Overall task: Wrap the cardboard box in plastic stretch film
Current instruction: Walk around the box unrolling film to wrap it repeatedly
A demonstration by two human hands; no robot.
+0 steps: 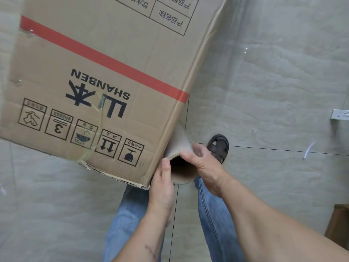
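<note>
**Roll held tight to the box corner**

The cardboard box (90, 76) is filling the far left; at its near right corner your left hand (162, 186) and right hand (205, 171) are both gripping the film roll's core (181, 163), probably keeping film taut

The large brown cardboard box (98, 76) runs off the top and left edges. The cardboard tube (179, 146) is mostly hidden behind it; film on it perhaps unseen.

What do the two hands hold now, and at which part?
Both the left hand and right hand grip the stretch film roll at its open cardboard core end, beside the cardboard box.
</note>
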